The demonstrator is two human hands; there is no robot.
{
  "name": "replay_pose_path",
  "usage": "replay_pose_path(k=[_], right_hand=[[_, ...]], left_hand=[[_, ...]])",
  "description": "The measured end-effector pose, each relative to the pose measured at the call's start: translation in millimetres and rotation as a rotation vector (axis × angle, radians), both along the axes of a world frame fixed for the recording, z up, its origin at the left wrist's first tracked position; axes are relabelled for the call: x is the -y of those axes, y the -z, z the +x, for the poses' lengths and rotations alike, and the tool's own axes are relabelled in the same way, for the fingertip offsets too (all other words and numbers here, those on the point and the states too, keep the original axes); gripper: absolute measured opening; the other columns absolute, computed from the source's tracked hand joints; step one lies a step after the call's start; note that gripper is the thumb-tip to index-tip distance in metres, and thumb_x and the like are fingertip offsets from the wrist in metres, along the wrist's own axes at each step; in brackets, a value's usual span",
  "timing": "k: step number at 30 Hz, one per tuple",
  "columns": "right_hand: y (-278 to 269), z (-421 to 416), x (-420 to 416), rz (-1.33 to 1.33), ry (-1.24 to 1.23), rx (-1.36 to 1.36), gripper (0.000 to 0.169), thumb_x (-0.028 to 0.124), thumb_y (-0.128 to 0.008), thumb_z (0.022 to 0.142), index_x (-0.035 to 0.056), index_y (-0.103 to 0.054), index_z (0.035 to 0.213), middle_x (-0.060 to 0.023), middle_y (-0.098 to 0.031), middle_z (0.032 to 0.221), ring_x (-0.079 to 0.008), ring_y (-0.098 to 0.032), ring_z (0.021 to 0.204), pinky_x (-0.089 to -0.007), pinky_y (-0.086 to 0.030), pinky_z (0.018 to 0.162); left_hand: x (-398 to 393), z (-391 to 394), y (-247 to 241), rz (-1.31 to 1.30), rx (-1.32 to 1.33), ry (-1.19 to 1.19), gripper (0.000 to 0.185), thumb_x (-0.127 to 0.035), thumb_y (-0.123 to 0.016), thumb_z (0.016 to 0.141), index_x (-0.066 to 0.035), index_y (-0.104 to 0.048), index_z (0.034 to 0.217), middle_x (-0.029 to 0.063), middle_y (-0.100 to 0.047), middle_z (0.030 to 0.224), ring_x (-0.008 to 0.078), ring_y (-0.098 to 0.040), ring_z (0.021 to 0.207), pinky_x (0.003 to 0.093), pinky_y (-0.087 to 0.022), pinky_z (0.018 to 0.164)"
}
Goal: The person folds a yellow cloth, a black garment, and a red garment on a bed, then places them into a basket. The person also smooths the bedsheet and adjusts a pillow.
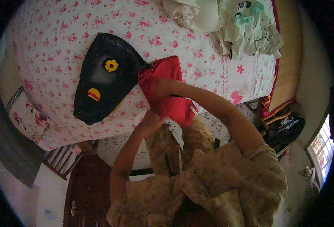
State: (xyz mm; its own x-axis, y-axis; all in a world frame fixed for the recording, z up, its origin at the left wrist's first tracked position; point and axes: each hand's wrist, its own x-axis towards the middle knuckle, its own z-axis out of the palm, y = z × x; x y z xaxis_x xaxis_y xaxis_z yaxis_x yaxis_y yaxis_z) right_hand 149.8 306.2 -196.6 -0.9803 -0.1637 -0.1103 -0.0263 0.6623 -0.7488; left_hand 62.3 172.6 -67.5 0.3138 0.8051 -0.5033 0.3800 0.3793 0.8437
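Note:
A folded red cloth garment (177, 109) lies at the edge of the bed in front of me, partly overhanging it. My left hand (152, 120) grips its lower left edge, the fingers partly hidden by the fabric. My right hand (162, 87) reaches across the red cloth and rests against its upper part. That hand is blurred, and its fingers cannot be made out. Left of the red cloth, a black garment (99, 79) is spread on the bed, with a yellow flower-shaped patch (111, 65) and a yellow and red patch (94, 94). Its narrow corner reaches the red cloth.
A bed with a pink-flowered sheet (70, 56) fills the area ahead. Pale crumpled clothes (249, 34) lie at its far right. A wooden bed board (287, 65) stands on the right. Behind on the left are a slatted wooden rack (60, 159) and a dark door (87, 187).

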Motion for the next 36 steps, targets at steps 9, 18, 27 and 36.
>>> replay_pose_path(k=[9,18,27,36], right_hand=[[96,169,-29,-0.173,0.282,0.124,0.027,0.013,-0.045,0.080,0.0052,-0.058,0.103,-0.0135,-0.061,0.096,-0.0253,-0.058,0.088,-0.0356,-0.046,0.077],[-81,89,-31,-0.058,0.845,0.064,0.034,0.009,-0.051,0.072,-0.0019,-0.053,0.104,-0.0183,-0.057,0.100,-0.0321,-0.052,0.097,-0.0388,-0.042,0.084],[-117,49,17,-0.313,0.556,-0.120,0.031,0.008,-0.052,0.069,0.0065,-0.060,0.099,-0.0145,-0.061,0.094,-0.0261,-0.058,0.087,-0.0376,-0.045,0.079],[-114,36,-16,0.149,0.354,0.492,0.033,0.026,-0.056,0.071,0.0159,-0.063,0.102,-0.0058,-0.064,0.096,-0.0232,-0.061,0.084,-0.0377,-0.048,0.079]], left_hand=[[-49,-30,-26,-0.470,0.358,-0.606,0.049,-0.030,-0.051,0.087,-0.003,-0.040,0.127,0.0115,-0.049,0.123,0.0243,-0.045,0.114,0.0355,-0.035,0.095],[-37,-3,2,-0.289,0.367,-1.041,0.033,-0.017,-0.052,0.086,-0.001,-0.050,0.116,0.0051,-0.058,0.107,0.0144,-0.052,0.099,0.0280,-0.040,0.086],[-41,-4,-25,-0.020,0.277,-0.960,0.025,-0.015,-0.059,0.082,0.000,-0.058,0.102,0.0056,-0.061,0.101,0.0151,-0.056,0.091,0.0287,-0.044,0.080],[-38,5,27,-0.253,0.226,-1.113,0.029,-0.025,-0.062,0.081,0.001,-0.060,0.094,0.0081,-0.063,0.088,0.0191,-0.056,0.080,0.0303,-0.043,0.074]])
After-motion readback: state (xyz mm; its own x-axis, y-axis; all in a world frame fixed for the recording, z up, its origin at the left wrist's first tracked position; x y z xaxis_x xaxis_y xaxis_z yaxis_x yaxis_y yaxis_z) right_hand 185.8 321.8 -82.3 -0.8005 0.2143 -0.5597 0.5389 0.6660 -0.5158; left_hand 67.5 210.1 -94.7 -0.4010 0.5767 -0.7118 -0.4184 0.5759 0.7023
